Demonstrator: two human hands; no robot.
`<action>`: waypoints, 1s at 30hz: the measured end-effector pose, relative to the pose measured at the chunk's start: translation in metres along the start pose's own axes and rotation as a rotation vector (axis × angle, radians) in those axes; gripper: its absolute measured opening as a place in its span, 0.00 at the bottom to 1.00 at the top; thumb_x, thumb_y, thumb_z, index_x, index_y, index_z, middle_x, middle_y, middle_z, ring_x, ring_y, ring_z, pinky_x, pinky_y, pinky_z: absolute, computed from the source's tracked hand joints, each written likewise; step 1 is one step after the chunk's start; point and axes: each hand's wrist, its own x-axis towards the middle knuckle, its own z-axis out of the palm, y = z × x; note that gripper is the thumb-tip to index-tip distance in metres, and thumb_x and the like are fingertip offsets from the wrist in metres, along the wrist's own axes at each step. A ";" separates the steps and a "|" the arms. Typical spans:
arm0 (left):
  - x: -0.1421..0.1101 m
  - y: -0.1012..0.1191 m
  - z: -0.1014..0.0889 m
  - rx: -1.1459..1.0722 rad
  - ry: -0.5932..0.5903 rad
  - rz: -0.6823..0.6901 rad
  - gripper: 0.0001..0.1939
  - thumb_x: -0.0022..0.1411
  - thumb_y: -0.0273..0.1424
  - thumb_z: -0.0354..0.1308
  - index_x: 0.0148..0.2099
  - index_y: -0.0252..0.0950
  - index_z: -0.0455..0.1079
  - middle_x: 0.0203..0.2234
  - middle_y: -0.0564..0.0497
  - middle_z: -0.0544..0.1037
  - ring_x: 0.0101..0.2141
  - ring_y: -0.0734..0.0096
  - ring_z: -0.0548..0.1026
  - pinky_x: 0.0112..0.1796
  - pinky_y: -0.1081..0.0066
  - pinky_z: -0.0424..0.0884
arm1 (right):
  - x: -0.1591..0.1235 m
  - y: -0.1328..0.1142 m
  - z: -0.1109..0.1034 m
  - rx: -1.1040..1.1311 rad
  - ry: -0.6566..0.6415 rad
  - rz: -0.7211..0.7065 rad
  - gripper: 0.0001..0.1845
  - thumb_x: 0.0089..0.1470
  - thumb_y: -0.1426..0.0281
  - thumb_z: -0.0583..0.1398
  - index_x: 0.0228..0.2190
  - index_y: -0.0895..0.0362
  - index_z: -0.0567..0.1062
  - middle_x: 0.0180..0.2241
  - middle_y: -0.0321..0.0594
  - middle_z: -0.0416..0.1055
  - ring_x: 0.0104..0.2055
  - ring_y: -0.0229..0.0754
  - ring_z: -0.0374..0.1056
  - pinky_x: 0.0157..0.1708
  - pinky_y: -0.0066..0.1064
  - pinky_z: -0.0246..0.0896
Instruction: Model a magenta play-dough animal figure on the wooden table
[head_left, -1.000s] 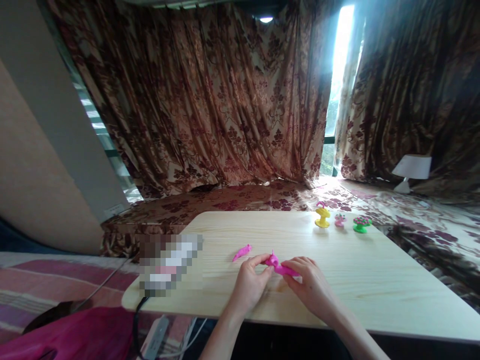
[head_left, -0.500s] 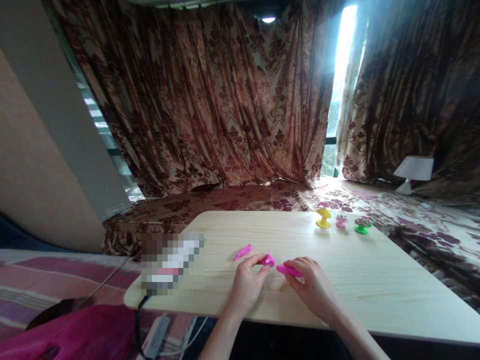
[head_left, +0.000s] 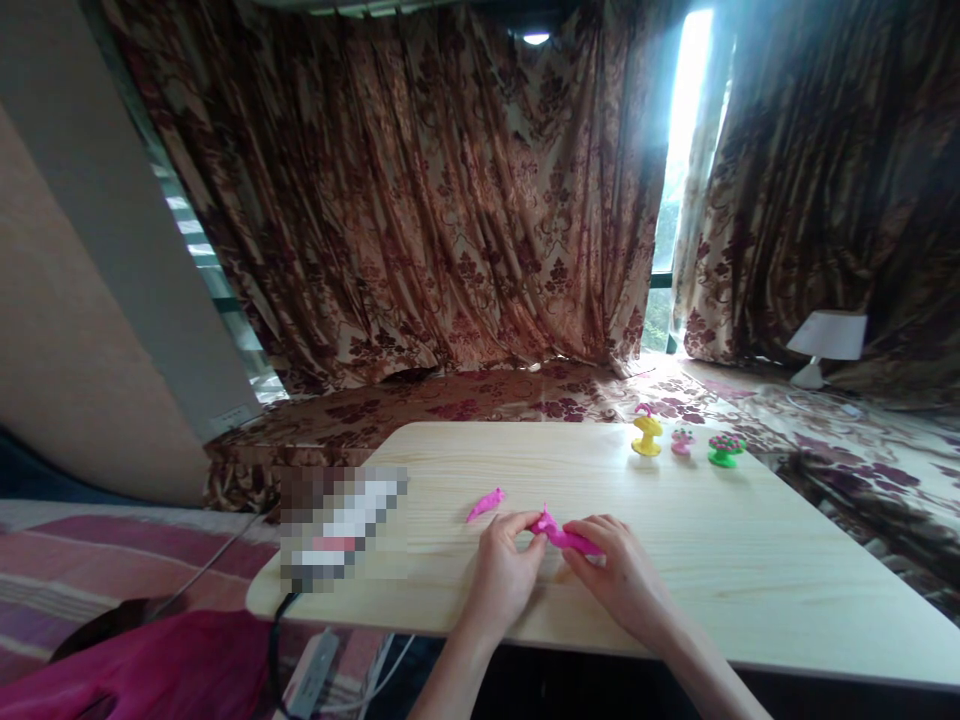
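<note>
Near the front edge of the pale wooden table (head_left: 750,580), the left hand (head_left: 501,565) and the right hand (head_left: 619,572) meet, fingers curled, both pinching a soft bright pink lump of modelling clay (head_left: 559,534) held just above the tabletop. A smaller pink clay piece (head_left: 484,503) lies just beyond the left hand. Toward the far right corner stand a yellow clay figure (head_left: 646,434), a small pink clay figure (head_left: 682,441) and a green clay figure (head_left: 724,449) in a row.
</note>
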 end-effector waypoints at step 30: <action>-0.009 0.000 0.001 0.260 -0.062 0.077 0.10 0.53 0.24 0.57 0.37 0.40 0.75 0.31 0.50 0.78 0.36 0.62 0.72 0.41 0.62 0.66 | 0.004 0.000 0.004 -0.106 0.020 -0.006 0.06 0.53 0.69 0.59 0.34 0.50 0.76 0.35 0.38 0.72 0.41 0.45 0.64 0.44 0.38 0.54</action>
